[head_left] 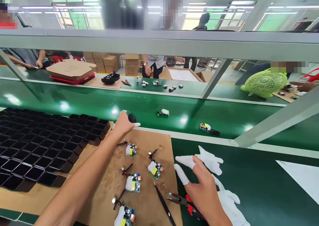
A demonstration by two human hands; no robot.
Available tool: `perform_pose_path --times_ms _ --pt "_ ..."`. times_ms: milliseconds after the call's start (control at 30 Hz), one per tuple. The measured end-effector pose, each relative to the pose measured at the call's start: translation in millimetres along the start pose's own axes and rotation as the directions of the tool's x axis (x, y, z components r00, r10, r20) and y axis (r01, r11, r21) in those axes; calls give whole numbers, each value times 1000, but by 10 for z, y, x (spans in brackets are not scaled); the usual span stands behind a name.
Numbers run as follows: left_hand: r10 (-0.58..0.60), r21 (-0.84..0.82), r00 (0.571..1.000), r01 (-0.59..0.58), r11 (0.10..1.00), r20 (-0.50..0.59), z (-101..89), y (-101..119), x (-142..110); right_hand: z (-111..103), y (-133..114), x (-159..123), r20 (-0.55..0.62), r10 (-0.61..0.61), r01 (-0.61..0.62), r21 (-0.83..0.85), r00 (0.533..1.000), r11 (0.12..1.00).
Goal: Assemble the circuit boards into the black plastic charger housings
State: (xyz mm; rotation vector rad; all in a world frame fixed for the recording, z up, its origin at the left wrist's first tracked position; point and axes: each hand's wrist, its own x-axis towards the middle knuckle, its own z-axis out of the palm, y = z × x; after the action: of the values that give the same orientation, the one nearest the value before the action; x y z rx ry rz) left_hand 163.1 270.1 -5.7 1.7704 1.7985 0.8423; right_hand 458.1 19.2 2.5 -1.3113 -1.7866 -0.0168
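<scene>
My left hand [124,123] reaches over the near edge of the green belt, its fingers and thumb closed around a small black plastic case [132,117], which the hand partly hides. White finger cots cover some fingertips. My right hand [200,182] is open above the front of the bench, thumb and forefinger apart with nothing between them. Just below it lie red-handled pliers [185,201], partly covered by the hand, and black tweezers [164,202]. Several small circuit boards with black leads, such as one board [155,169], lie on the cardboard sheet [147,139].
Rows of open black cases [50,143] fill the left side. White gloves [211,159] lie by my right hand. On the green belt [149,103] are two boards, one nearer board [205,127]. A grey post [276,126] slants at right. A green fan [265,83] and co-workers are beyond.
</scene>
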Motion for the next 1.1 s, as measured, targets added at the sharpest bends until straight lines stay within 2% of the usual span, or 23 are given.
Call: perform_pose_path --times_ms 67,167,367,467,567,700,867,933,1000,1100 --pt "-31 4 999 32 999 -13 152 -9 148 -19 -29 -1 -35 -68 67 -18 997 998" --pt "-39 -32 998 38 999 -40 260 -79 234 -52 -74 -14 -49 -109 108 -21 993 994" --pt "24 -160 1000 -25 987 -6 329 -205 342 -113 -158 -46 -49 -91 93 33 995 995" --pt "47 -181 999 -49 982 -17 315 -271 289 -115 -162 -46 -45 -87 89 33 995 996" --pt "82 -155 994 -91 984 -69 203 -371 77 -92 -145 -46 -30 -84 85 24 996 996" --pt "161 -103 981 -172 980 -105 -46 -506 -398 -11 -89 -57 -2 -93 93 -19 996 995" --pt "315 -119 948 -308 944 45 -299 -623 -1044 102 -49 -83 69 -81 85 -61 994 995" --pt "374 -144 920 -357 923 114 -365 -683 -1234 120 -118 -57 161 -28 36 -47 987 998" --pt "416 -168 894 -390 905 167 -407 -761 -1346 149 -244 30 323 8 14 -64 946 998" --pt "445 -195 872 -409 892 205 -411 -889 -1368 313 -452 292 566 17 57 -113 824 992"
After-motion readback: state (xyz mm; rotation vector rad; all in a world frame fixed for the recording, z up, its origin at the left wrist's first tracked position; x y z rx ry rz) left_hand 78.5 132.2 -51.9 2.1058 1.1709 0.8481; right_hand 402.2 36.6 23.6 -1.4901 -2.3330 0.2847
